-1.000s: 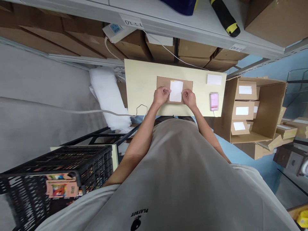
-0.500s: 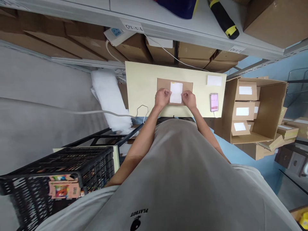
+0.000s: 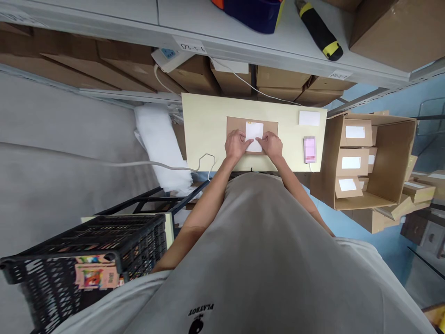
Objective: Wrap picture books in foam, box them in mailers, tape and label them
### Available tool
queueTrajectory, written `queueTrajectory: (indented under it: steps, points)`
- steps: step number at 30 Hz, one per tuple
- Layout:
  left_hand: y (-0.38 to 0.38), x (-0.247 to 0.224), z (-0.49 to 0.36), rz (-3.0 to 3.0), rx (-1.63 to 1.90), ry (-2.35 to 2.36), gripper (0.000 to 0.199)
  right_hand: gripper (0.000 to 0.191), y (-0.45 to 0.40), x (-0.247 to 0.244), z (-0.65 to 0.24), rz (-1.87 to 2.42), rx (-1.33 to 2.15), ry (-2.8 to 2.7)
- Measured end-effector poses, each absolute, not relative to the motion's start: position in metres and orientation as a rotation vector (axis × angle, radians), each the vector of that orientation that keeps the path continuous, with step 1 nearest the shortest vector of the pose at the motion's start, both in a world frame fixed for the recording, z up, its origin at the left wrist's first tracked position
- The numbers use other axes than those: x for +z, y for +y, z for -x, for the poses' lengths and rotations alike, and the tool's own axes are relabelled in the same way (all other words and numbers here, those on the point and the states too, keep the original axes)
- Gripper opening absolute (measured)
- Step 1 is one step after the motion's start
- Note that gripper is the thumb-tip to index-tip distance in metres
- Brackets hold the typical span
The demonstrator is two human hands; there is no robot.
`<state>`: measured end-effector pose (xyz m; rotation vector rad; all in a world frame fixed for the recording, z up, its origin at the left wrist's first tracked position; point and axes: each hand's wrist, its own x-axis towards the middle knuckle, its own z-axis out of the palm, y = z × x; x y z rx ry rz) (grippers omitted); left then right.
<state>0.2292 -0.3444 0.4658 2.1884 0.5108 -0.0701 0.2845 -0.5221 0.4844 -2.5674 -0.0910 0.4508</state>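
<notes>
A flat brown cardboard piece [image 3: 236, 123], perhaps a thin box, lies on the cream tabletop, with a white label [image 3: 255, 130] on its middle. My left hand [image 3: 237, 145] rests at the label's left side, fingers curled in and thumb stretched onto the label. From the other side my right hand [image 3: 272, 145] mirrors it, fingers bent and its thumb tip pressing the label near the other thumb. Whether the label's edges are still pinched is hard to see.
On the table [image 3: 205, 120] to the right are a phone [image 3: 309, 149] with a cable and a white paper stack [image 3: 309, 118]. Beyond stands an open carton [image 3: 385, 162] holding labelled boxes. A black crate [image 3: 139, 246] is at lower left; a shelf [image 3: 121, 28] overhangs the back.
Both thumbs have moved inward from the label's side edges onto its middle and now almost meet. The label stays on the cardboard. The view has shifted slightly.
</notes>
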Motion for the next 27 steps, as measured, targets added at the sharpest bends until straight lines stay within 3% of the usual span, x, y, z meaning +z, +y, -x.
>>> queueTrajectory:
  steps: [9, 18, 23, 25, 27]
  points:
    - [-0.348, 0.464, -0.238, -2.205, -0.041, 0.607, 0.028, 0.063, -0.518, 0.468, -0.294, 2.579, 0.302, -0.062]
    - [-0.349, 0.458, -0.242, -2.266, 0.027, 0.628, 0.035, 0.056, -0.516, 0.467, -0.317, 2.576, 0.361, 0.021]
    - [-0.342, 0.464, -0.238, -2.208, -0.05, 0.561, 0.012, 0.034, -0.523, 0.481, -0.3, 2.587, 0.428, -0.162]
    - [-0.344, 0.469, -0.235, -2.233, -0.008, 0.434, 0.02, 0.034, -0.526, 0.487, -0.287, 2.582, 0.348, -0.358]
    - [-0.348, 0.473, -0.231, -2.288, 0.046, 0.234, 0.036, 0.048, -0.527, 0.49, -0.277, 2.593, 0.292, -0.559]
